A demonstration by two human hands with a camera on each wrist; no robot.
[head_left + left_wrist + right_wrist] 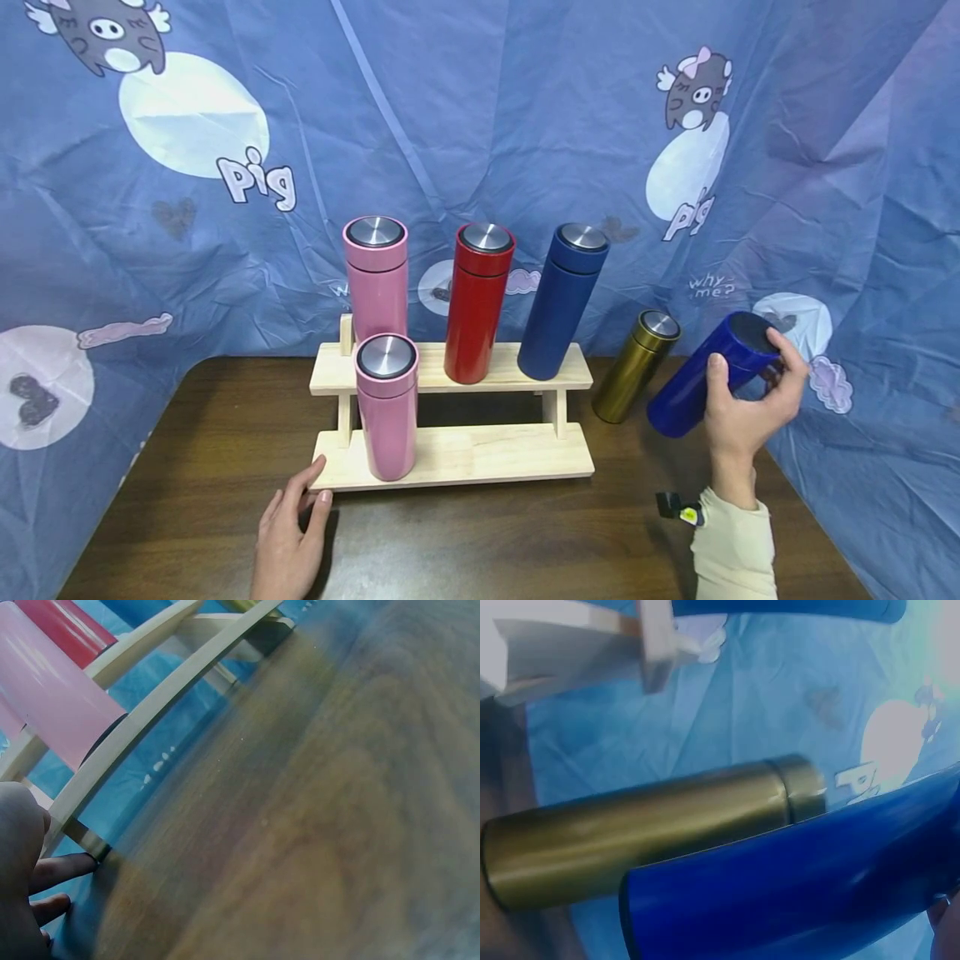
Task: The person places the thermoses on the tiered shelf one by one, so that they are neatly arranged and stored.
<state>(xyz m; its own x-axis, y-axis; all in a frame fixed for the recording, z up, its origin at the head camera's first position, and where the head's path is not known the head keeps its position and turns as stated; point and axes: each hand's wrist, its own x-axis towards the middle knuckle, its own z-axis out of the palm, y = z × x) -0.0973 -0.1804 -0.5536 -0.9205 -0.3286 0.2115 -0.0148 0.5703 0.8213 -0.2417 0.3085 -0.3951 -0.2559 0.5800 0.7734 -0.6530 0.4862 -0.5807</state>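
Note:
My right hand (750,408) grips a glossy blue thermos bottle (701,379) near its top, thumb on the near side and fingers over the dark top end. This bottle leans to the right; whether its base touches the table, I cannot tell. Just left of it stands a shorter gold thermos (633,371), close up in the right wrist view. My left hand (292,533) touches the left end of a two-tier wooden rack (487,450) with loosely bent fingers. A pink thermos (388,425) stands on the lower shelf, near that hand.
On the rack's upper shelf stand another pink thermos (378,283), a red thermos (478,308) and a matte blue thermos (562,308). The rack sits on a dark wooden table (487,542). Behind hangs a blue printed cloth (465,108).

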